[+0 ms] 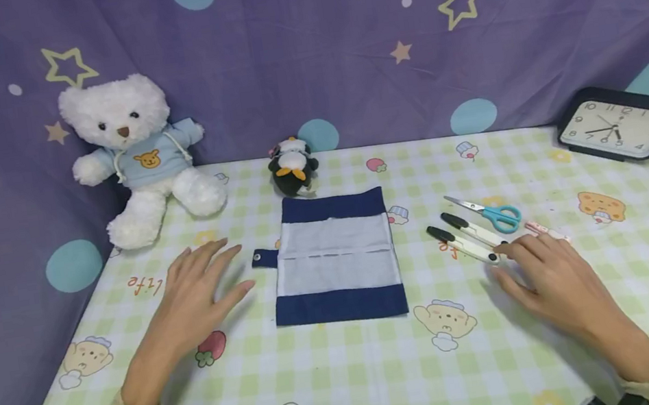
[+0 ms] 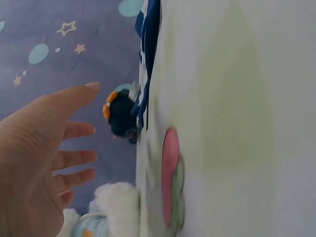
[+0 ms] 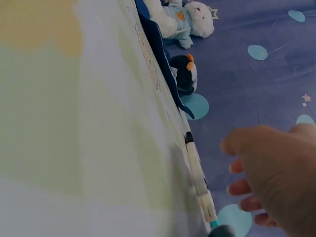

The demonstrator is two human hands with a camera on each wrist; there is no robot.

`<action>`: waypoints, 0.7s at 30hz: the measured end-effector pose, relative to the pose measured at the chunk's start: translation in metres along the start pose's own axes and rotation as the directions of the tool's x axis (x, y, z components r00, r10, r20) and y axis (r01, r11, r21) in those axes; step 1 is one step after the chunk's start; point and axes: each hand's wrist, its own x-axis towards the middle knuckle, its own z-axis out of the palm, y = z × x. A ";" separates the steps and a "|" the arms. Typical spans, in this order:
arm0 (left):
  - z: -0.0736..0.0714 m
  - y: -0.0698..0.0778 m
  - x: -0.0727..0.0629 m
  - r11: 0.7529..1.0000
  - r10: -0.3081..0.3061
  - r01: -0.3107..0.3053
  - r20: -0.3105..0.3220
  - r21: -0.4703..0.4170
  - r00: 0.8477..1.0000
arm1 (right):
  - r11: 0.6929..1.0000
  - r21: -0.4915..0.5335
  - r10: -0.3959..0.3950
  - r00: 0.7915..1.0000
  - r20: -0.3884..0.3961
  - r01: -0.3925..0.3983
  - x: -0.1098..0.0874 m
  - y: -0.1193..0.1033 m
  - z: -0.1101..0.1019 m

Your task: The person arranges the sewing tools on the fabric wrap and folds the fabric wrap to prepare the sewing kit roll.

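A flat fabric pouch (image 1: pixel 340 269), navy at both ends and pale grey with a seam across the middle, lies spread on the table, its snap tab pointing left. My left hand (image 1: pixel 203 295) hovers left of the tab, fingers spread, holding nothing. To the right lie two slim white pen-like tools (image 1: pixel 464 245) with black tips. Beyond them is a pair of scissors (image 1: pixel 497 214) with turquoise handles. My right hand (image 1: pixel 553 281) is over the near ends of the white tools, fingers loosely bent and gripping nothing. A small pink-and-white stick (image 1: pixel 536 227) is partly hidden behind it.
A white teddy bear (image 1: pixel 146 155) in a blue top sits at the back left. Behind the pouch sits a small penguin plush (image 1: pixel 292 167). A black-framed clock (image 1: pixel 621 123) stands at the back right. A purple curtain (image 1: pixel 333 42) hangs behind the checked tablecloth (image 1: pixel 350 386).
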 end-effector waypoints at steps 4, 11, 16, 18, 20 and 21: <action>0.012 0.000 0.009 0.995 0.000 -0.002 -0.015 -0.101 1.000 | 0.999 -0.030 0.015 1.000 0.011 -0.015 -0.001 0.000 0.006; 0.033 -0.002 0.024 0.973 -0.003 -0.005 -0.033 -0.230 0.999 | 0.996 -0.092 0.008 1.000 -0.006 -0.009 -0.001 0.003 0.013; 0.043 -0.003 0.033 0.960 0.010 -0.019 -0.034 -0.278 0.999 | 0.996 -0.089 0.019 1.000 -0.005 -0.019 -0.002 0.006 0.015; 0.047 -0.004 0.035 0.956 0.005 -0.013 -0.029 -0.294 1.000 | 0.996 -0.083 0.028 1.000 0.011 -0.027 -0.003 0.007 0.016; 0.050 -0.004 0.037 0.952 -0.005 -0.001 -0.018 -0.306 1.000 | 0.996 -0.081 0.039 0.999 0.026 -0.037 -0.005 0.008 0.016; 0.051 -0.005 0.038 0.950 -0.006 0.001 -0.015 -0.312 1.000 | 0.996 -0.080 0.042 0.999 0.031 -0.039 -0.005 0.008 0.016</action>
